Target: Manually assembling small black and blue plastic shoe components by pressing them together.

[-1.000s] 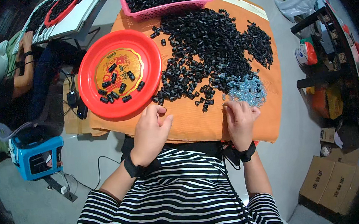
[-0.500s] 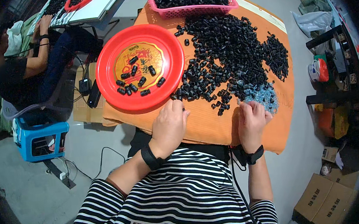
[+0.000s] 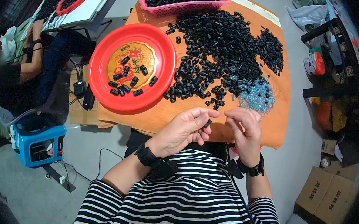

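Observation:
Pinched in the fingers of my left hand (image 3: 185,127) is a small black plastic barrel (image 3: 207,123), held above the table's near edge. My right hand (image 3: 245,127) is close beside it, thumb and fingertips pressed together; whatever they hold is too small to make out. Just beyond the right hand lies a heap of tiny clear-bluish pieces (image 3: 256,96), perhaps springs. Past it spreads a large pile of black plastic parts (image 3: 216,40), with a smaller pile of thin black parts (image 3: 271,53) to its right. Several black barrels (image 3: 134,81) rest in a red plate (image 3: 101,91) at the left.
An orange cloth (image 3: 146,119) covers the table. At its far side stands a pink basket (image 3: 183,8) full of black parts. To the left, another person (image 3: 18,79) sits at a white table, near a blue stool (image 3: 41,141). Cardboard boxes (image 3: 323,191) and a dark shelf (image 3: 335,92) are at the right.
My left hand has moved right from beside the plate, bringing a black barrel. My right hand has drawn back from the clear-bluish heap toward the left one. The view has shifted slightly.

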A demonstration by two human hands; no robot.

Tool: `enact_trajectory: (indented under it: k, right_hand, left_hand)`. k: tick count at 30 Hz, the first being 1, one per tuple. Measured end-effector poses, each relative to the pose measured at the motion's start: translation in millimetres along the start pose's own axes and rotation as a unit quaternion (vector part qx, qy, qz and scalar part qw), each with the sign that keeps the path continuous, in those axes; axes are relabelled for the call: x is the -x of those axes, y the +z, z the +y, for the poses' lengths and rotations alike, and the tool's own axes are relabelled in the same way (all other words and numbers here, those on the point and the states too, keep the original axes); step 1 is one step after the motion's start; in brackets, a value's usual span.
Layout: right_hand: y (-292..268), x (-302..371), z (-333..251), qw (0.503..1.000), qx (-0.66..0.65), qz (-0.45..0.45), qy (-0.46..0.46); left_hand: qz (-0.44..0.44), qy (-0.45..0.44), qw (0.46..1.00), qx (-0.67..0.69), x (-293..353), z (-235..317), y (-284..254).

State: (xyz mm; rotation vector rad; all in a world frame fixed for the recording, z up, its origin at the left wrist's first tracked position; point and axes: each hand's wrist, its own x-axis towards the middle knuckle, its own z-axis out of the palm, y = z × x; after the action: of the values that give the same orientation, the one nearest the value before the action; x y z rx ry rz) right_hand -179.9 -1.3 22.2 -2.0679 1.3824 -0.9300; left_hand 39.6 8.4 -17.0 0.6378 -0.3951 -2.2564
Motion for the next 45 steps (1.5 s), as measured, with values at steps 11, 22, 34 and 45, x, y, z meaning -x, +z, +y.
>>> enact_trajectory:
  k: [11,22,34,45]
  right_hand:
    - [-1.0,4.4,-14.0,0.999,-0.042,0.019,-0.012]
    - [0.2,4.6,-15.8,1.000,-0.017,0.018,-0.017]
    - [1.7,4.1,-19.0,1.000,-0.001,-0.014,-0.026]
    - [6.0,9.5,-14.2,1.000,-0.019,-0.005,-0.005]
  left_hand:
    - [-0.027,-0.033,0.998,0.037,-1.8,-5.7,-0.5]
    - [-0.010,-0.005,1.000,0.006,-4.9,-11.4,-4.6]
    - [0.084,0.043,0.981,-0.171,-2.3,-14.3,13.1]
    - [0.085,0.068,0.972,-0.209,-1.2,-16.8,15.3]
